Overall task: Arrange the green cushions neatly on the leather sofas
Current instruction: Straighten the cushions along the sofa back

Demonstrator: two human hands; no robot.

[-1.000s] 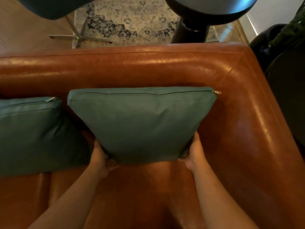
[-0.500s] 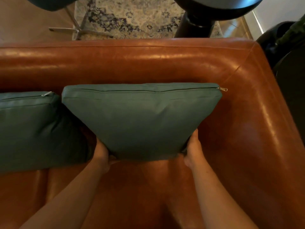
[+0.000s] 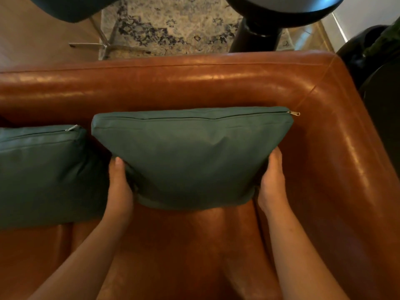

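A green cushion [image 3: 190,154] stands upright against the backrest in the right corner of the brown leather sofa [image 3: 194,83], zip edge on top with the puller at its right end. My left hand [image 3: 118,187] grips its lower left side and my right hand [image 3: 270,182] grips its lower right side. A second green cushion [image 3: 43,172] leans against the backrest just to the left, close to the held one and partly cut off by the frame edge.
The sofa's right armrest [image 3: 350,165] rises beside the held cushion. Behind the backrest lie a patterned rug [image 3: 173,24], a chair's metal legs [image 3: 108,45] and a black round table pedestal [image 3: 255,37]. A dark object [image 3: 378,61] stands at the far right.
Both hands have slid higher up the cushion's sides, and its bottom edge sits a little further forward on the seat. The second cushion has not moved.
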